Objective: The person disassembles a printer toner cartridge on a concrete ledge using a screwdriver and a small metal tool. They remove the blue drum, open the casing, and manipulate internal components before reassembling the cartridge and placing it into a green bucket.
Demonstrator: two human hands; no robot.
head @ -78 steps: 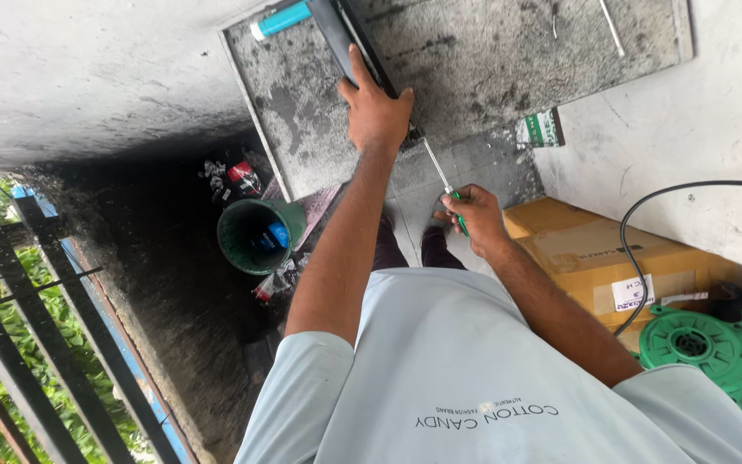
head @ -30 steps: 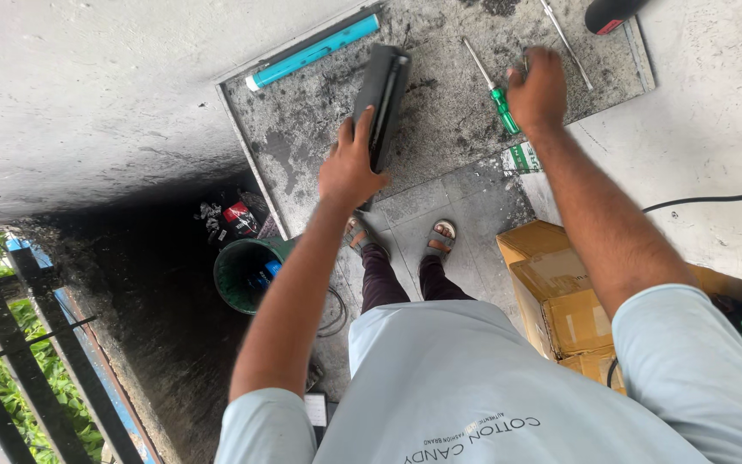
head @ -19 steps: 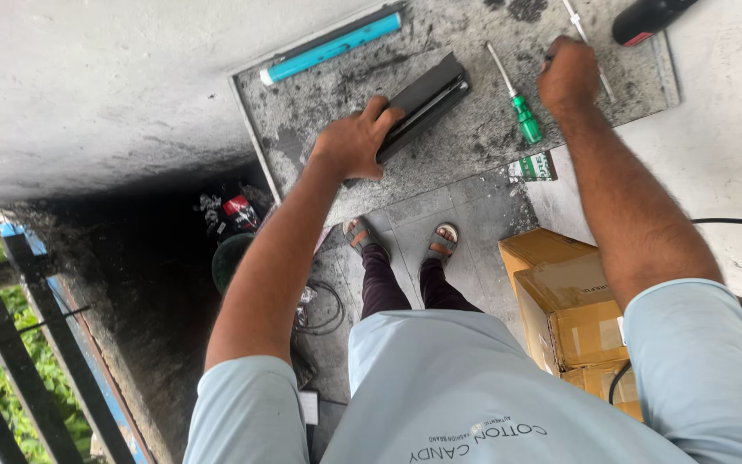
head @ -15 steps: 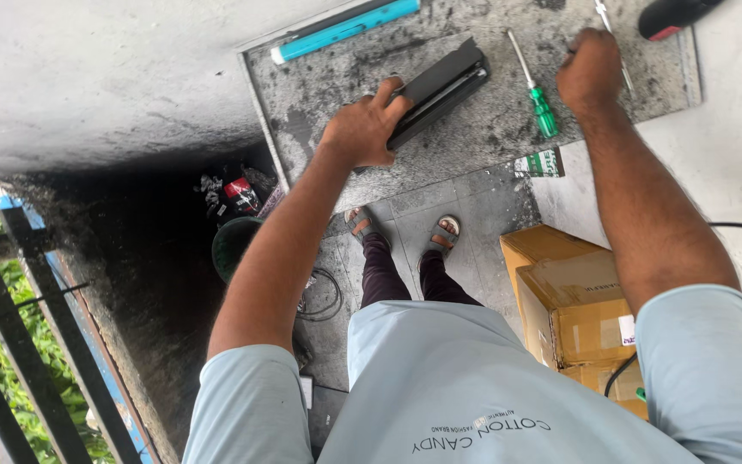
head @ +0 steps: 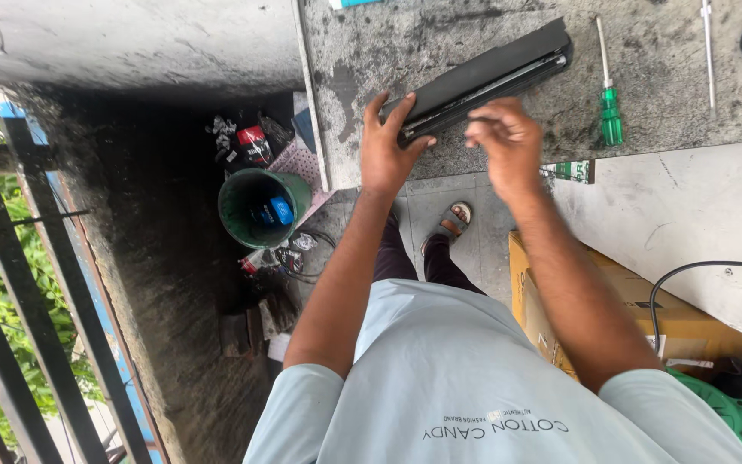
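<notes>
matt black laptop (head: 484, 79) | rough stained worktop (head: 672, 94) | cardboard box (head: 646, 309)
</notes>
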